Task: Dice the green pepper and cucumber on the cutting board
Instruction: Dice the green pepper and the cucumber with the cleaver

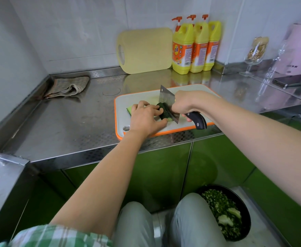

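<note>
Slicing step: left hand, fingers curled, pins dark green bumpy cucumber on orange-rimmed white cutting board; right hand grips black-handled steel cleaver. Next: slide grip back, cut again.

Three yellow bottles stand together. One yellow board, one white board, one knife, one cloth, one glass, one bowl.
</note>
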